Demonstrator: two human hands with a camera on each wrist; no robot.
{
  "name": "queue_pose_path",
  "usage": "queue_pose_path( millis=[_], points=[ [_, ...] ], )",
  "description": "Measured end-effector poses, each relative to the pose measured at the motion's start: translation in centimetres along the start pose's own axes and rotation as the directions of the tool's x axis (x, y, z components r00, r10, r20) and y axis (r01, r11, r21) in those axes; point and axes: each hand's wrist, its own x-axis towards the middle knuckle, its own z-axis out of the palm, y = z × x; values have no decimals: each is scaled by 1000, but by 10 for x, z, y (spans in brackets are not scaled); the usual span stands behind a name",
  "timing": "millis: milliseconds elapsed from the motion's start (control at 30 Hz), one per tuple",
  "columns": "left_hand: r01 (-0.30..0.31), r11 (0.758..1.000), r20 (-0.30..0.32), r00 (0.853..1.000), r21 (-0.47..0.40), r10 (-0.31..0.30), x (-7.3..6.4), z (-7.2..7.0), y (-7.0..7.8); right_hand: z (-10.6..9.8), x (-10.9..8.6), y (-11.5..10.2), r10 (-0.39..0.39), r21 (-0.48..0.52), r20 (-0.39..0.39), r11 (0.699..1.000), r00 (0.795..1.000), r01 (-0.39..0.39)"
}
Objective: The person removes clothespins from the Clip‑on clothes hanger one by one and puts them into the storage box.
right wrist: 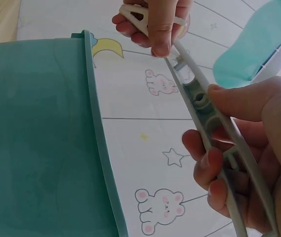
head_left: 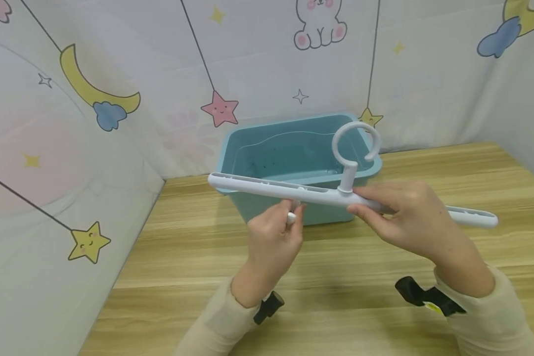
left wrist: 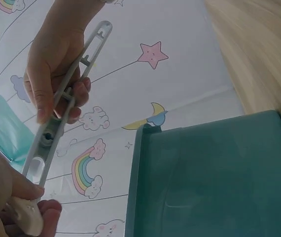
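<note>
A white plastic hanger (head_left: 267,188) with a straight slotted bar and a round hook (head_left: 335,143) is held in front of the bin. My right hand (head_left: 409,217) grips the bar just right of the hook, thumb on one side and fingers curled round the other. My left hand (head_left: 276,232) pinches a small white clip (head_left: 291,217) close beneath the bar's middle. In the right wrist view the clip (right wrist: 136,16) shows an open triangular end between the left fingers. The hanger's hollow underside (right wrist: 199,96), with small cross-pieces, faces that camera.
Behind the hanger a blue-green plastic bin (head_left: 244,205) stands on the wood-grain table (head_left: 182,257), near the back wall cloth (head_left: 258,59) printed with stars, moons and bears. A sheer turquoise shape (right wrist: 251,49) shows at the upper right of the right wrist view.
</note>
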Motion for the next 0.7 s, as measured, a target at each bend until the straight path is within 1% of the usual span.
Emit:
queue_pose_path(
  millis=[67, 133, 500, 700],
  points=[
    [-15, 999, -8, 1000, 34, 15, 0, 0, 0, 0, 0, -1, 5, -5, 8, 1000, 1000, -5],
    [-26, 998, -12, 1000, 53, 27, 1, -1, 0, 1, 1, -1, 2, -8, -2, 1000, 1000, -2],
    [17, 1000, 32, 999, -8, -16, 2, -1, -2, 4, 0, 2, -3, -52, -26, 999, 1000, 2],
    [43, 998, 52, 998, -46, -40, 3, -2, -4, 3, -1, 4, 8, -73, -41, 997, 999, -11]
  ],
)
